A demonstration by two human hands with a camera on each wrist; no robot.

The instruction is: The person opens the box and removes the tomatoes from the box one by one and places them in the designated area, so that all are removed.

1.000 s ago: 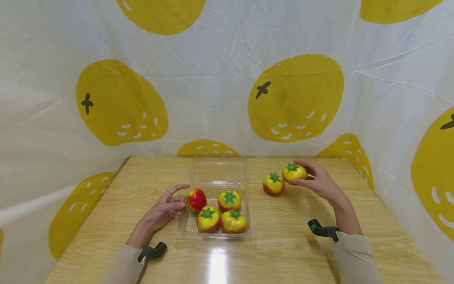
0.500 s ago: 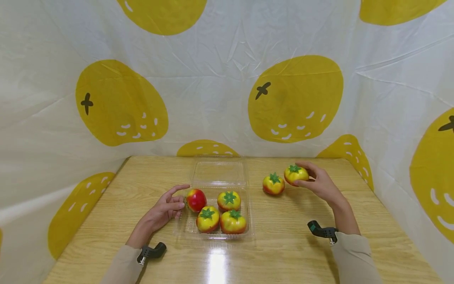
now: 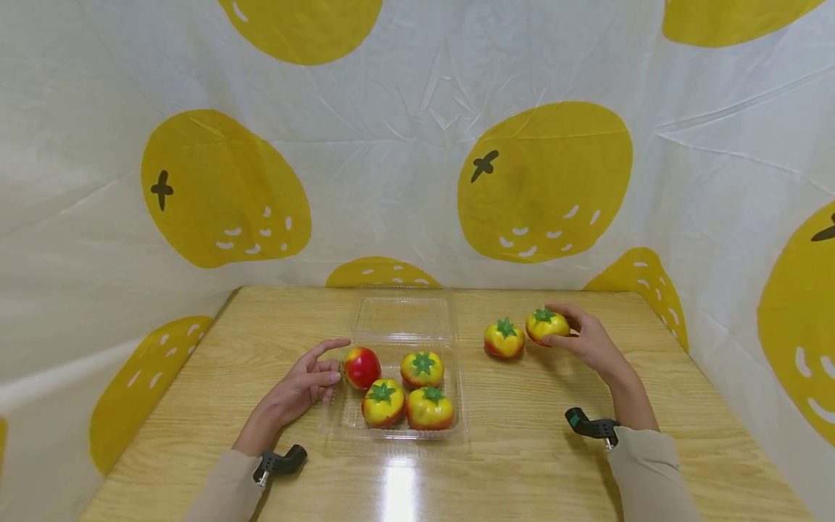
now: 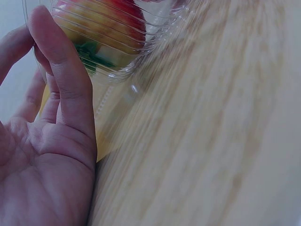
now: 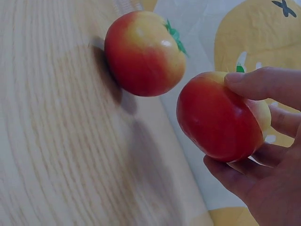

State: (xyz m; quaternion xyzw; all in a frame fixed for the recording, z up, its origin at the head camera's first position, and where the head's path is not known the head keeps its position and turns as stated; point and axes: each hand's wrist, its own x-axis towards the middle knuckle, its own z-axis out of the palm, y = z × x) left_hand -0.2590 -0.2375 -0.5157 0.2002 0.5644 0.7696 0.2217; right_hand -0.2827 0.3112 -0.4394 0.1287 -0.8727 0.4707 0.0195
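Note:
In the head view, my right hand point(image 3: 590, 344) pinches a yellow-red toy fruit point(image 3: 546, 328) with a green leaf top, thumb in front and fingers behind. The right wrist view shows this fruit point(image 5: 218, 117) held between thumb and fingers, beside another fruit point(image 5: 145, 54) standing on the table. My left hand point(image 3: 301, 383), fingers loosely extended, rests against the left side of a clear plastic box point(image 3: 462, 391). A fruit lying on its side point(image 3: 362, 367), red face up, and three leaf-up fruits point(image 3: 422, 368) are inside. The left wrist view has the thumb near the ribbed box wall point(image 4: 136, 61).
The box's clear lid point(image 3: 403, 317) lies open behind it. One loose fruit point(image 3: 504, 338) stands on the wooden table point(image 3: 522, 464), right of the box. A white cloth point(image 3: 385, 188) with yellow fruit prints surrounds the table's back and sides.
My right hand has moved slightly lower and to the right in the head view, with the fruit in its grip. The left hand and the box have stayed in place.

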